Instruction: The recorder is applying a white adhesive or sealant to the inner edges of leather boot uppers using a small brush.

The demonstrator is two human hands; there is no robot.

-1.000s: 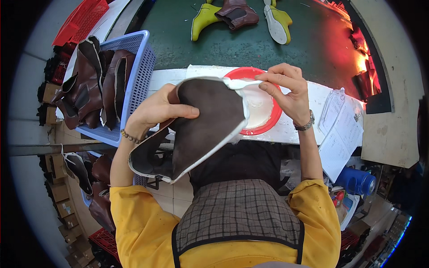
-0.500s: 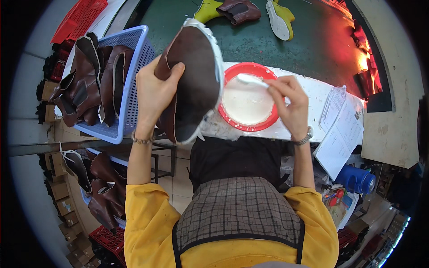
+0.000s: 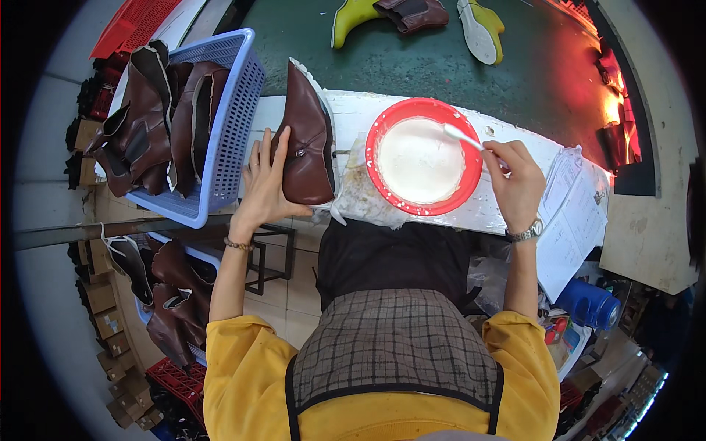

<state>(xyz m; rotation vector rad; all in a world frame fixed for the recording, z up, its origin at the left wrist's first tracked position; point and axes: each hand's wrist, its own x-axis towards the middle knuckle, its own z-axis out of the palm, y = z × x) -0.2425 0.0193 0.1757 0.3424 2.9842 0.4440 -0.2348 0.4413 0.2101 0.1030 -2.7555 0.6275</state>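
Note:
A brown leather boot upper (image 3: 307, 151) lies on the white board, its pale ragged edge turned to the right. My left hand (image 3: 262, 180) is against its left side, fingers spread and thumb stretched out below it, not wrapped round it. Between the fingers and thumb of my right hand (image 3: 517, 176) is a small white brush (image 3: 463, 137), shaped like a toothbrush. Its head is over the right part of a red bowl (image 3: 373, 165) of thick white paste (image 3: 419, 162). A paste-stained cloth (image 3: 360, 184) lies between the upper and the bowl.
Left of the board, a blue basket (image 3: 234, 125) holds several brown uppers; another basket (image 3: 141, 312) with uppers stands lower. Yellow-green boots (image 3: 482, 33) and a brown upper (image 3: 415, 15) lie on the green surface. Papers (image 3: 570, 228) and a blue jug (image 3: 588, 303) are at right.
My left hand has lowered the raised boot upper onto the board and loosened its fingers. My right hand with the brush has moved right, toward the bowl's edge.

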